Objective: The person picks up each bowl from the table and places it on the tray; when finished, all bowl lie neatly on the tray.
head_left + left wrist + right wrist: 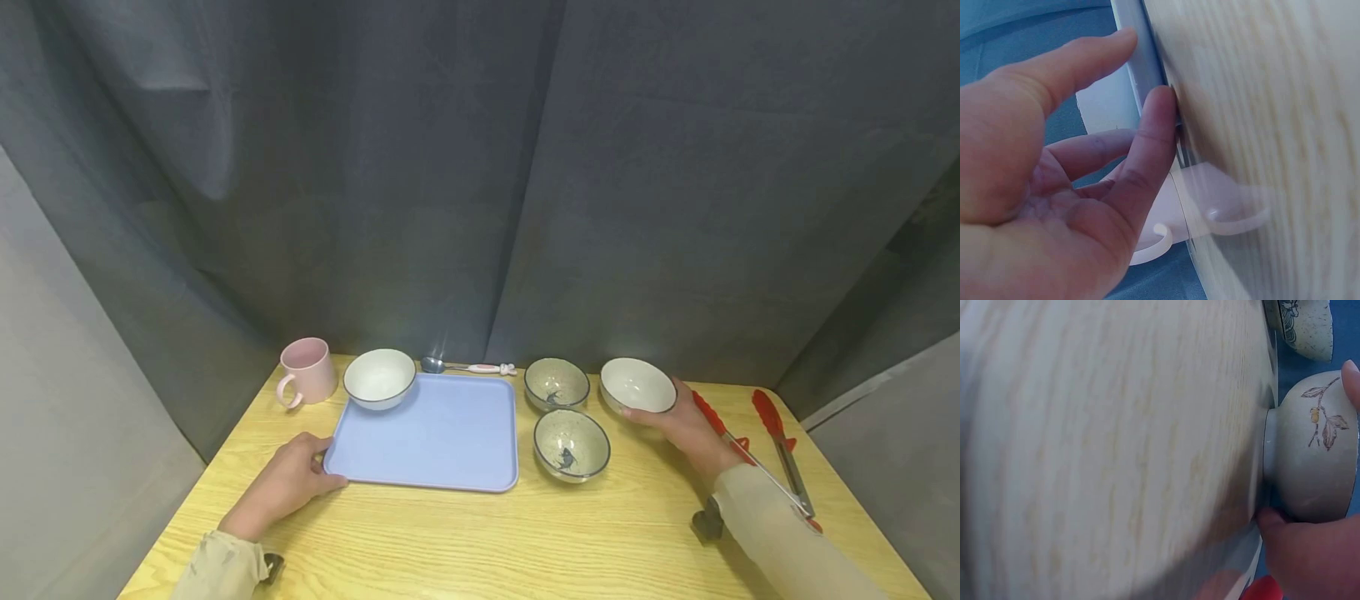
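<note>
My left hand [288, 479] is at the near left corner of a light blue tray [450, 442]. The thumb lies at the tray's front edge and the fingers at its left side. In the left wrist view the fingers are lightly bent at the tray's rim [1138, 69]. My right hand [686, 425] grips a white bowl [637, 385] at the back right. Its thumb is on the near side, and some fingers are hidden behind the bowl. The right wrist view shows a leaf branch on the bowl's side [1319, 469]. I cannot tell whether its foot touches the table.
A white bowl [380, 379] sits over the tray's back left corner, beside a pink mug [309, 371]. A spoon [480, 368] lies behind the tray. Two speckled bowls [557, 383] stand right of it. Red-tipped tongs [787, 458] lie by the right forearm. A dark curtain [480, 183] hangs behind.
</note>
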The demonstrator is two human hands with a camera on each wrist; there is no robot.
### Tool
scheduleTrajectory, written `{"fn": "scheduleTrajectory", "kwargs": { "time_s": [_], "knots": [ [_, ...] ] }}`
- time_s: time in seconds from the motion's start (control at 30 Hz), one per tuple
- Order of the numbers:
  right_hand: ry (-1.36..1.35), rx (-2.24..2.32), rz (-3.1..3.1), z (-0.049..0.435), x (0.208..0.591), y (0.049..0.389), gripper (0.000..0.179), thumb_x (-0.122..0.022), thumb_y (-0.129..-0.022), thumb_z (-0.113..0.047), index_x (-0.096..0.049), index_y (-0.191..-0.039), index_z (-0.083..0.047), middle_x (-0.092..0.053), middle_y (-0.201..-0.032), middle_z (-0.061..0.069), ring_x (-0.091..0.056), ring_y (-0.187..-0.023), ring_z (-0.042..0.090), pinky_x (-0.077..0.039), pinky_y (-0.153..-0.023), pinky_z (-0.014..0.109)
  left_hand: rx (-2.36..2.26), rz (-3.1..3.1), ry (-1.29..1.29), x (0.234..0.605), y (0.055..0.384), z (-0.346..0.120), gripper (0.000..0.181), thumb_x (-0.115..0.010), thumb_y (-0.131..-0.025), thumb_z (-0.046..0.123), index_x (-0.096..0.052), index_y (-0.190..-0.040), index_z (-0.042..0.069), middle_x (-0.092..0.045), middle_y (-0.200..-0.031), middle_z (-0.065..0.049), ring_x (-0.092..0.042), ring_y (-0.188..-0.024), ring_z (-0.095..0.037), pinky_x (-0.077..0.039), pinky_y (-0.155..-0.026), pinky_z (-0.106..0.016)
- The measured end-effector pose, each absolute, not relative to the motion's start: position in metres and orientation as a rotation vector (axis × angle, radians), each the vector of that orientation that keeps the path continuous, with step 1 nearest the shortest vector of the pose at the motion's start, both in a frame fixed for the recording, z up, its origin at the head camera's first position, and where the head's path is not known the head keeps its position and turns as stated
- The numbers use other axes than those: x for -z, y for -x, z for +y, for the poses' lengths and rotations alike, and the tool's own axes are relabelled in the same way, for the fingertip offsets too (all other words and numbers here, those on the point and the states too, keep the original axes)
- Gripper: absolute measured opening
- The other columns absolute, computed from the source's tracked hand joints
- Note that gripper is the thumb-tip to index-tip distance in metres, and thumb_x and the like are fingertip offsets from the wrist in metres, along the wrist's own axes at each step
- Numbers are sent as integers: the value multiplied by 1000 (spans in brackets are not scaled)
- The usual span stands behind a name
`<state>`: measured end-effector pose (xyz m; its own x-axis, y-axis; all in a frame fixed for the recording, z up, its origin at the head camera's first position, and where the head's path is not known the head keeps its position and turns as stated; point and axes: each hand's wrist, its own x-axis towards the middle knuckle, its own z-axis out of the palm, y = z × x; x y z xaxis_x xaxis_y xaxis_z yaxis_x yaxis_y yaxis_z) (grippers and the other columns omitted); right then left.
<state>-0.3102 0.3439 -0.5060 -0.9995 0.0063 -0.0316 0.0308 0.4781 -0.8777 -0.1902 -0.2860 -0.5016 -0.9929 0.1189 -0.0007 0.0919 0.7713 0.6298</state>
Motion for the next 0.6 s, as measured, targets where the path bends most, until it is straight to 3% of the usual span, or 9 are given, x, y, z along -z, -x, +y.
{"fn": "scheduleTrajectory", "kwargs": {
  "time_s": [0.2,0.6],
  "knots": [
    [-111,1551,2677,342,504,307,126,-92,-94,-35,-4,-178,0,-26,-178,33,-38,-160,50,-34,-134,66,-1037,2918,-171,502,189,-286,73,-97,-86,17,-67,-145,-13,-71,-110,-15,-59,-86,-17,-49,-70,-26],
    [-106,1504,2714,342,502,300,124,-91,-95,-42,-8,-176,3,-29,-176,34,-42,-156,50,-39,-130,66,-1033,2935,-203,502,190,-287,70,-98,-85,19,-70,-142,-12,-69,-104,-12,-57,-86,-18,-48,-71,-27]
  ]
}}
